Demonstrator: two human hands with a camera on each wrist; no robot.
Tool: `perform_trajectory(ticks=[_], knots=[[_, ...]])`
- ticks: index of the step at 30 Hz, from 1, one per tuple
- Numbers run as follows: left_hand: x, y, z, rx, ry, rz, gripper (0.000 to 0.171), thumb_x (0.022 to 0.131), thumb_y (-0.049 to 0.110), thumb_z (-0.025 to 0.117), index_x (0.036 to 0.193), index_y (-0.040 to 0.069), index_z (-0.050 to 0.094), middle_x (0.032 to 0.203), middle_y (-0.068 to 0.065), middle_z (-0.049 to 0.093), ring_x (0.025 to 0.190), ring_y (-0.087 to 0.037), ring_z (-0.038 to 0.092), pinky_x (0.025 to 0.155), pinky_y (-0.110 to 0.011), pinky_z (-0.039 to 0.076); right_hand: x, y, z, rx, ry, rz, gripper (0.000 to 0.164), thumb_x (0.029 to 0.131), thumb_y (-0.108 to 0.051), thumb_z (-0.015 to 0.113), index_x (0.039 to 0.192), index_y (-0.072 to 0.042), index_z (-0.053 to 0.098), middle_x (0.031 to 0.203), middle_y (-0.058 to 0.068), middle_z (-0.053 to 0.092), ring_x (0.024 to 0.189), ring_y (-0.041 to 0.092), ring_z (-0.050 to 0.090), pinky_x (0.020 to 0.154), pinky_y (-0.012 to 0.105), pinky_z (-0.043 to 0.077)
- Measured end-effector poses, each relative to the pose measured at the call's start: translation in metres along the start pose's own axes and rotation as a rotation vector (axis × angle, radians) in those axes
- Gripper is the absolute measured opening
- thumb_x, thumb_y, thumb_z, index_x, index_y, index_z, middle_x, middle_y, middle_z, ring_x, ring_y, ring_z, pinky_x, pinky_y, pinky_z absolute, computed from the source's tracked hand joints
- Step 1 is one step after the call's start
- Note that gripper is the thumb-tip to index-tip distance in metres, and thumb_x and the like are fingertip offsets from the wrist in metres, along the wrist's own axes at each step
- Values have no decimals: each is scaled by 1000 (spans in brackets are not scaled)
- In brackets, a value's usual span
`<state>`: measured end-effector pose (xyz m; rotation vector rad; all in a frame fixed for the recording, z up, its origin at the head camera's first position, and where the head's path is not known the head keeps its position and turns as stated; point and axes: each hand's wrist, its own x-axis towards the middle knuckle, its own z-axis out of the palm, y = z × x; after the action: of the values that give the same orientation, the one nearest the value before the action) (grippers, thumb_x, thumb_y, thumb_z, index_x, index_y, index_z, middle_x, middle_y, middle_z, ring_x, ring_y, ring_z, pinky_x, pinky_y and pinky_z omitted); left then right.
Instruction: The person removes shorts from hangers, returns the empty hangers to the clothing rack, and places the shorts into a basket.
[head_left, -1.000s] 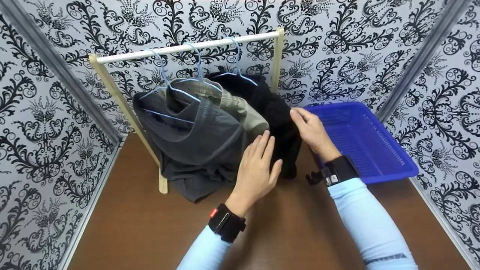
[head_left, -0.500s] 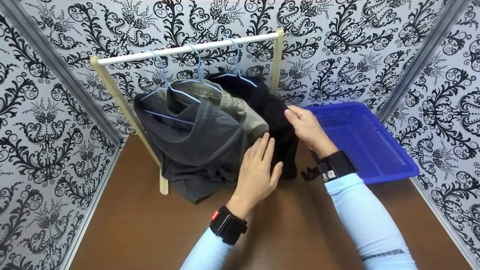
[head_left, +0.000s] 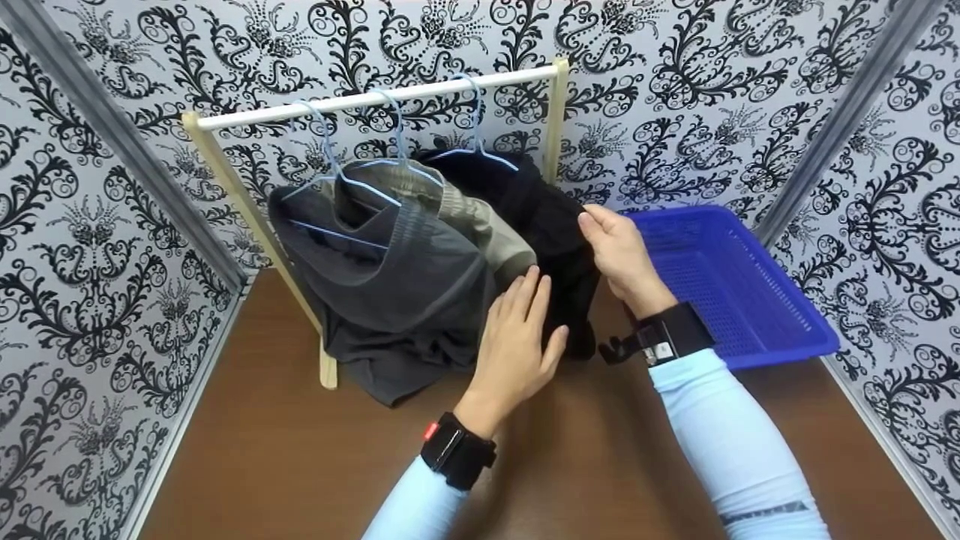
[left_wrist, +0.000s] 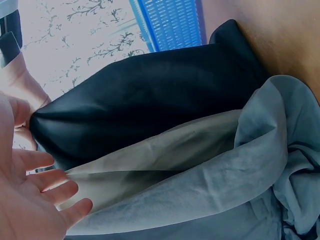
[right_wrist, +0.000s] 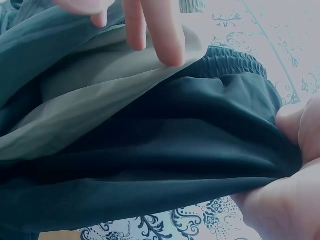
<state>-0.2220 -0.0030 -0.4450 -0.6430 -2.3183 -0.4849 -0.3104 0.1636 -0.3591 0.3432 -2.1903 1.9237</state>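
Note:
Three pairs of pants with gathered elastic waistbands hang side by side on light blue hangers: dark grey pants, khaki pants and black pants. My right hand pinches the outer edge of the black pants between thumb and fingers and holds the cloth stretched to the right. The left hand has its fingers extended, fingertips at the lower edge of the khaki pants. Close up in the right wrist view, the left fingers lie against the khaki cloth.
A small rack with a white bar and wooden legs carries the hangers. Right of it, a blue plastic basket stands on the brown table. Patterned panels enclose the table on three sides.
My right hand shifted a little left with the edge of the black pants, then slightly back right and up, drawing the cloth tauter. The left hand has barely moved.

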Motion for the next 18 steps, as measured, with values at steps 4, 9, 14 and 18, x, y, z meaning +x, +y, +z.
perform_trajectory(ticks=[4,9,14,18], knots=[[0,0,1,4,10,3,65,99,30,67,152,0,47,160,-19,42,141,-36,47,112,-51,42,-1,-3,1,2,40,-11,31,108,-6,48,125,14,65,110,11,70,92,5,63,87,21,53],[-1,-1,2,10,21,7,64,98,30,67,152,0,47,159,-19,43,141,-36,47,111,-51,43,-2,-5,0,20,78,-29,30,108,-5,48,123,14,66,104,7,70,91,6,63,87,22,53],[-1,0,1,0,27,8,64,98,29,67,151,0,48,159,-19,43,141,-36,47,111,-52,43,-2,-7,-4,26,87,-54,30,107,-5,49,120,16,66,94,-4,67,89,7,61,85,22,52],[-1,0,0,-9,15,5,63,100,30,65,152,0,47,160,-19,41,142,-36,46,113,-52,42,-1,-7,-7,42,98,-50,30,107,-6,50,120,16,66,93,-7,68,88,7,62,84,22,53]])
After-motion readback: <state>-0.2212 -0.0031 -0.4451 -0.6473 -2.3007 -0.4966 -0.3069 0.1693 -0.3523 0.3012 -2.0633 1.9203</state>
